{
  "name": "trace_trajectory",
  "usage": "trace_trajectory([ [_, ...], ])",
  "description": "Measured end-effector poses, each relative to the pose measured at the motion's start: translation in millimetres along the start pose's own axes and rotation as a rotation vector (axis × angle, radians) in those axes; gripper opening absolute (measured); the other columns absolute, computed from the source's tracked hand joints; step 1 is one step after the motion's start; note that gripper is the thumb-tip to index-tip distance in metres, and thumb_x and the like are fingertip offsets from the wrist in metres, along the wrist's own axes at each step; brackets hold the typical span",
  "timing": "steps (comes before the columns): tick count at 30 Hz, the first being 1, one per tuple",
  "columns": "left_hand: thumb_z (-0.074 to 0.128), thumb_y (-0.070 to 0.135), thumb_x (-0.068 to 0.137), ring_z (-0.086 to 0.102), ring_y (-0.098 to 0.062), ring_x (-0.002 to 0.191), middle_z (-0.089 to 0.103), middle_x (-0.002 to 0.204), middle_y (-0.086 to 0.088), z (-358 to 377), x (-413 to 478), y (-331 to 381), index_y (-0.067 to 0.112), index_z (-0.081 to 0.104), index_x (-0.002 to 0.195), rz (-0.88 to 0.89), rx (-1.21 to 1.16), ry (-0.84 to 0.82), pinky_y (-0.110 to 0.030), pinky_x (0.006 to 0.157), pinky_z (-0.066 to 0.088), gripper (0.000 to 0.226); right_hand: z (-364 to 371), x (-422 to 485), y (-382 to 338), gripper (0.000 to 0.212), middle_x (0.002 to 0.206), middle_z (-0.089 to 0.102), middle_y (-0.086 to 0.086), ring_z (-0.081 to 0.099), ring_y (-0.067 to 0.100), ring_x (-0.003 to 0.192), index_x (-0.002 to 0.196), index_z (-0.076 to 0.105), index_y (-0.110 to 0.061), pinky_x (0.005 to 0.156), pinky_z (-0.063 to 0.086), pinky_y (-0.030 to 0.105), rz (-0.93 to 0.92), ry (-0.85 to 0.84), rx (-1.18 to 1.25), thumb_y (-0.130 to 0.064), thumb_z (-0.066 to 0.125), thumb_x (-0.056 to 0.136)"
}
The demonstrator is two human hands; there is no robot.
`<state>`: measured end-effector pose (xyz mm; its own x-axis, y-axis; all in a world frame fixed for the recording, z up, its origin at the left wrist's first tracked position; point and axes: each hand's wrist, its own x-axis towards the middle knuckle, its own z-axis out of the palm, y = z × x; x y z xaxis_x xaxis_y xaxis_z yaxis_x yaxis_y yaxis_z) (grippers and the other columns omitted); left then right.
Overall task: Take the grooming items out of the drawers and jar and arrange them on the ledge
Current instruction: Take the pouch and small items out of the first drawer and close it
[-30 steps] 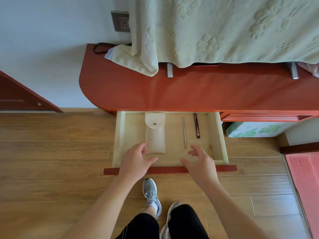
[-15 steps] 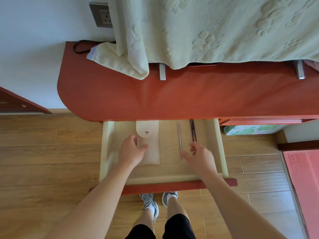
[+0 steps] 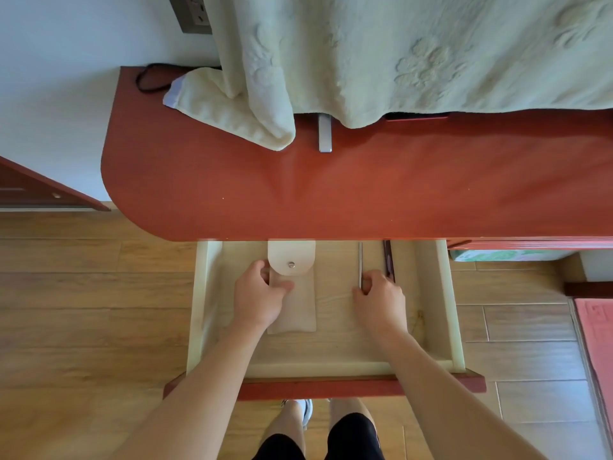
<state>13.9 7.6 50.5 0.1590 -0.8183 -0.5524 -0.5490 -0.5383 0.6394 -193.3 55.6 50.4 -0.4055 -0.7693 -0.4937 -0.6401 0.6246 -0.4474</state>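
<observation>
Head view looks down on a pale green blanket point(image 3: 431, 54) draped over the back of the red tabletop point(image 3: 331, 194). Under its front edge a light wooden drawer point(image 3: 195, 310) stands pulled out. Inside, a beige snap pouch point(image 3: 298, 307) lies left of centre, and the left hand point(image 3: 258, 293) grips its left edge, thumb on top. The right hand point(image 3: 381, 298) has its fingers curled down at the near ends of a thin metal tool point(image 3: 360, 260) and a dark pencil point(image 3: 387, 257), which lie side by side. Whether it grips either I cannot tell.
</observation>
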Motion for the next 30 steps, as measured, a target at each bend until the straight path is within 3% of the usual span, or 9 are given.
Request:
trace_trajectory([
  [4, 0.082, 0.017, 0.077, 0.064, -0.003, 0.077, 0.069, 0.087, 0.008, -1, -3, 2, 0.021, 0.06, 0.105, -0.003, -0.036, -0.021, -0.017, 0.058, 0.042, 0.036, 0, -2, -2, 0.015, 0.068, 0.059, -0.004, 0.055, 0.01, 0.061, 0.101, 0.06, -0.018, 0.049, 0.038, 0.022, -0.019, -0.01, 0.006, -0.012, 0.057, 0.088],
  [10, 0.081, 0.016, 0.077, 0.071, -0.015, 0.086, 0.074, 0.094, 0.004, -5, -10, -4, 0.016, 0.068, 0.102, -0.094, -0.166, -0.1, -0.037, 0.071, 0.059, 0.028, -7, -12, -5, 0.017, 0.065, 0.061, -0.003, 0.055, 0.012, 0.056, 0.101, 0.063, -0.018, 0.05, 0.048, 0.026, -0.016, -0.008, 0.016, -0.013, 0.058, 0.085],
  [14, 0.077, 0.01, 0.082, 0.072, -0.018, 0.087, 0.076, 0.094, 0.001, -14, -24, 0, 0.013, 0.071, 0.098, -0.119, -0.282, -0.157, -0.033, 0.066, 0.055, 0.017, -17, -29, -9, 0.027, 0.062, 0.062, -0.005, 0.056, 0.009, 0.054, 0.112, 0.064, -0.018, 0.048, 0.042, 0.02, -0.028, -0.007, 0.05, -0.013, 0.058, 0.086],
  [17, 0.079, 0.009, 0.081, 0.072, -0.021, 0.088, 0.076, 0.094, -0.002, -22, -38, 6, 0.011, 0.072, 0.095, -0.149, -0.345, -0.172, -0.04, 0.073, 0.058, 0.016, -27, -44, -15, 0.034, 0.064, 0.064, -0.006, 0.061, 0.011, 0.058, 0.118, 0.064, -0.018, 0.051, 0.051, 0.026, -0.019, 0.001, 0.085, -0.014, 0.059, 0.084],
  [20, 0.079, 0.008, 0.08, 0.073, -0.022, 0.086, 0.077, 0.09, -0.003, -32, -54, 13, 0.01, 0.074, 0.094, -0.182, -0.409, -0.175, -0.035, 0.068, 0.056, 0.015, -37, -59, -18, 0.035, 0.065, 0.066, -0.005, 0.064, 0.014, 0.061, 0.117, 0.066, -0.018, 0.059, 0.057, 0.031, -0.015, 0.015, 0.127, -0.014, 0.059, 0.083],
  [26, 0.077, 0.01, 0.082, 0.073, -0.021, 0.087, 0.078, 0.086, 0.001, -47, -93, 31, 0.013, 0.075, 0.093, -0.137, -0.425, -0.191, -0.044, 0.08, 0.058, 0.011, -61, -88, -18, 0.033, 0.061, 0.067, -0.004, 0.066, 0.016, 0.057, 0.112, 0.069, -0.019, 0.062, 0.059, 0.031, -0.064, 0.033, 0.17, -0.014, 0.06, 0.081],
  [30, 0.079, 0.015, 0.082, 0.071, -0.02, 0.091, 0.077, 0.091, 0.003, -49, -117, 43, 0.015, 0.074, 0.098, -0.085, -0.407, -0.187, -0.042, 0.078, 0.058, 0.017, -74, -108, -15, 0.035, 0.061, 0.066, -0.002, 0.066, 0.018, 0.059, 0.113, 0.07, -0.018, 0.065, 0.06, 0.033, -0.115, 0.047, 0.189, -0.013, 0.061, 0.08],
])
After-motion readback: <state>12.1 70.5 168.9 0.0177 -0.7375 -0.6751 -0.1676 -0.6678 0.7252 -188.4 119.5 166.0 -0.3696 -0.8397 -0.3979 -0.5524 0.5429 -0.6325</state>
